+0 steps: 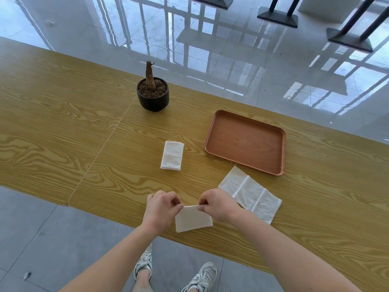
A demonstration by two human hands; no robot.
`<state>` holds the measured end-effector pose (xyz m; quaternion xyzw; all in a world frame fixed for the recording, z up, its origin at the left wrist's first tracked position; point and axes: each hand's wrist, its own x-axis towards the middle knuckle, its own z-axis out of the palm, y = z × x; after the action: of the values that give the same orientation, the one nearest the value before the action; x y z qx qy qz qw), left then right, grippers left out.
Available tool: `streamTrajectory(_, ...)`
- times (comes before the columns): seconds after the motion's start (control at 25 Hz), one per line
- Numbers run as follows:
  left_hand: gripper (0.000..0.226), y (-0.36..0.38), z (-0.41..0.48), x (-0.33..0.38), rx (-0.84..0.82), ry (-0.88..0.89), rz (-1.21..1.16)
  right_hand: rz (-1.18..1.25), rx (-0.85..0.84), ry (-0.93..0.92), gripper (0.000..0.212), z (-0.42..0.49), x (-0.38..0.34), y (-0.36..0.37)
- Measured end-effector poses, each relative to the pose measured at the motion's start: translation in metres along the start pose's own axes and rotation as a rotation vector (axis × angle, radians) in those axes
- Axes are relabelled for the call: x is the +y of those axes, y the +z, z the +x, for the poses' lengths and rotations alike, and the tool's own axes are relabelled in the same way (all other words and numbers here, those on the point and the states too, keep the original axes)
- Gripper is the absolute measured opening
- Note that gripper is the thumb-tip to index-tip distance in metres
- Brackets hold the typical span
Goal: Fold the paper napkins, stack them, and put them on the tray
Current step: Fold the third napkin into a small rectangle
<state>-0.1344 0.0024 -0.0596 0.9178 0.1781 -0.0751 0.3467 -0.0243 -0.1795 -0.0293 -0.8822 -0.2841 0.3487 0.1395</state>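
My left hand point(161, 208) and my right hand point(219, 204) each pinch a top corner of a white paper napkin point(193, 219), which hangs folded just above the table's near edge. A folded napkin point(172, 155) lies flat in the middle of the table. To the right of my right hand an unfolded napkin point(250, 191) lies spread out, showing its creases. The brown tray point(282, 152) sits at the right, beyond the unfolded napkin, with nothing on it.
A black pot with a bare stump point(153, 95) stands at the back of the wooden table point(63, 133). A seam runs across the tabletop to the left of the napkins. Dark stand bases point(277, 17) rest on the glossy floor beyond.
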Motion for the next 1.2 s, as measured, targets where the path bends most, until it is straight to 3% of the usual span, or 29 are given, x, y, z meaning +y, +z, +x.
streamTrajectory(0.2, 0.016, -0.013, -0.001, 0.003, 0.009, -0.114, -0.276, 0.211, 0.109, 0.044, 0.008, -0.013, 0.014, -0.005)
streamTrajectory(0.32, 0.008, -0.013, -0.005, 0.007, 0.015, -0.247, -0.337, 0.612, 0.261, 0.145, 0.012, -0.022, 0.017, -0.003)
streamTrajectory(0.4, 0.021, -0.007, -0.009, 0.018, -0.085, -0.317, -0.412, 0.883, 0.341, 0.193, 0.011, -0.026, 0.011, 0.000)
streamTrajectory(0.48, 0.029, 0.000, -0.012, 0.034, -0.224, -0.416, -0.659, 1.058, 0.389, 0.204, 0.009, -0.027, 0.003, 0.003)
streamTrajectory(0.56, 0.031, 0.005, -0.014, 0.047, -0.248, -0.503, -0.903, 1.148, 0.436, 0.208, 0.006, -0.027, -0.005, 0.004)
streamTrajectory(0.72, 0.027, 0.003, -0.006, 0.055, -0.096, -0.581, -1.032, 1.190, 0.480, 0.233, 0.002, -0.023, -0.009, 0.004)
streamTrajectory(0.84, 0.041, -0.008, 0.004, 0.051, -0.096, -0.600, -1.165, 1.184, 0.490, 0.234, 0.003, -0.016, -0.010, 0.001)
streamTrajectory(1.04, 0.021, -0.016, 0.020, 0.044, 0.051, -0.542, -1.033, 1.161, 0.463, 0.216, 0.006, 0.003, -0.018, 0.000)
streamTrajectory(1.2, 0.011, -0.032, 0.042, 0.030, 0.143, -0.465, -0.931, 0.979, 0.465, 0.266, 0.011, 0.035, -0.028, -0.004)
